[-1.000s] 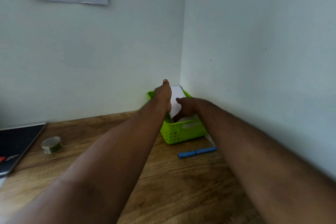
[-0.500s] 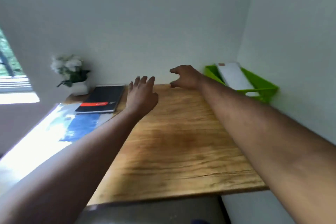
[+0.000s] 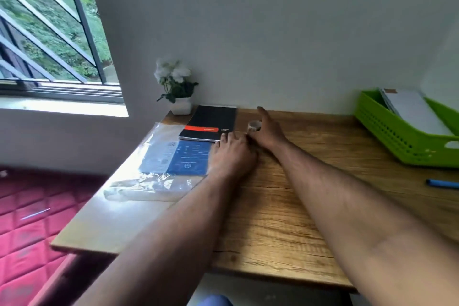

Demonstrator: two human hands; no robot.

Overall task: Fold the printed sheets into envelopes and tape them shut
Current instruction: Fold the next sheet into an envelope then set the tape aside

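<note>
Both arms reach across the wooden surface (image 3: 285, 218) toward its far left part. Left hand (image 3: 232, 154) lies palm down, fingers (image 3: 224, 137) spread flat and released, their tips at the near edge of a black notebook (image 3: 211, 120) and beside a blue printed sheet in a clear sleeve (image 3: 173, 156). Right hand (image 3: 265, 131) is just beside the left, thumb up, fingers slack around a small tape roll (image 3: 253, 125); touching or only near it, hard to tell. White folded sheets (image 3: 412, 109) stand in the green basket (image 3: 397, 136) at far right. Blue pen (image 3: 442, 183) lies near the basket. Potted white flowers (image 3: 176, 87) sit in the back corner by the notebook.
</note>
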